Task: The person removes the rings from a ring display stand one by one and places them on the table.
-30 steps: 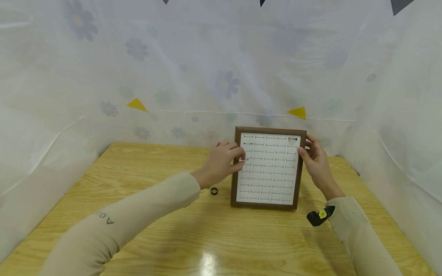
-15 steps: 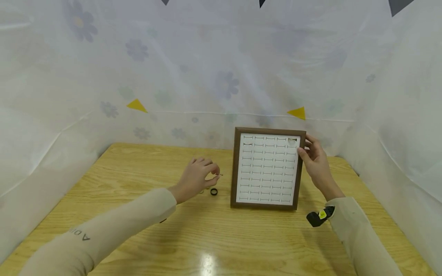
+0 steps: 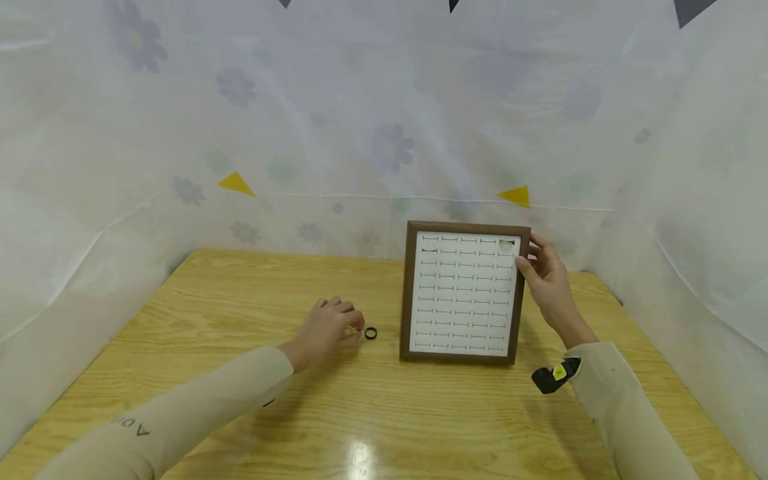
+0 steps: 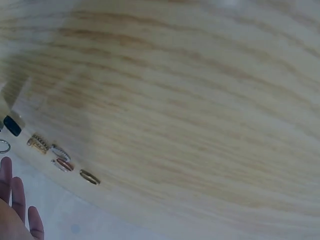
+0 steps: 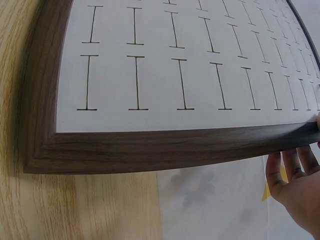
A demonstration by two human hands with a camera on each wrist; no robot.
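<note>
Rings (image 4: pixel 62 164) lie in a row on the surface (image 3: pixel 420 413), so the left hand (image 3: pixel 327 328), fingers curled onto a gold one, should pinch lightly while the right hand (image 3: pixel 543 280) grips the frame (image 3: pixel 405 293) upright.

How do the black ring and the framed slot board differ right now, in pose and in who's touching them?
The black ring lies flat on the table; the framed slot board stands propped up. The ring is small, round and dark; the board is large, rectangular and white in a brown frame. The left hand is beside the ring; the right hand holds the board's edge.
</note>
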